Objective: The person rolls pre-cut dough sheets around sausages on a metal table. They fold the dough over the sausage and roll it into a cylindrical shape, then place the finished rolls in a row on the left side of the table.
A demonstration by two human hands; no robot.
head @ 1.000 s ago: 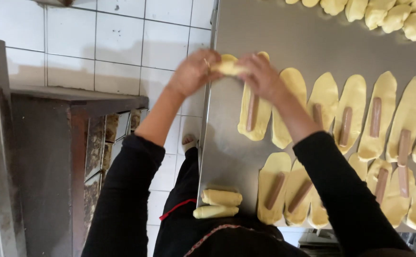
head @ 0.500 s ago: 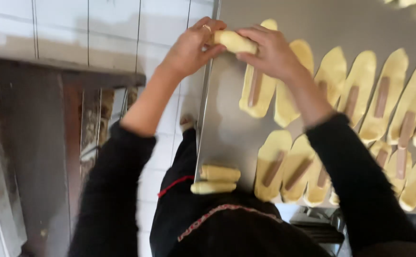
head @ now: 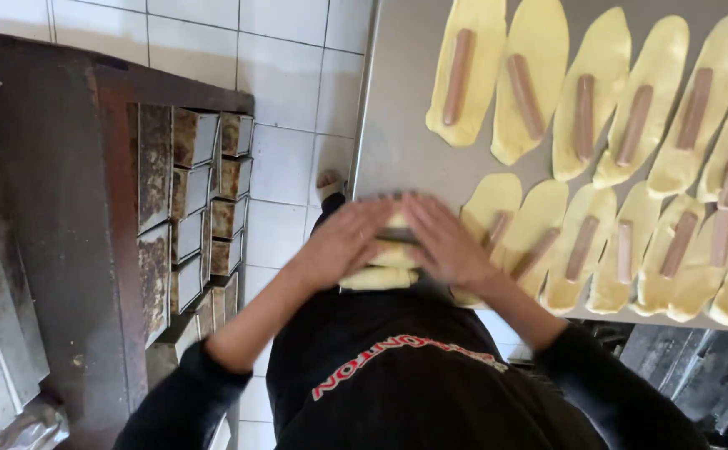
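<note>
Soft pale-yellow dough rolls (head: 378,277) lie at the near edge of the smooth steel counter (head: 397,142). The left hand (head: 343,242) and right hand (head: 447,246) lie flat on them, fingers stretched and together, pressing, not pinching. Beside them are flat oval dough pieces (head: 539,83), each with a pink sausage (head: 460,75).

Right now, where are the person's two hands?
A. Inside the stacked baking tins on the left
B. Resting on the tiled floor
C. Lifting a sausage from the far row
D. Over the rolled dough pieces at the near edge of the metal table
D: the left hand and right hand lie flat over the rolled dough pieces at the near edge of the metal table.
</note>
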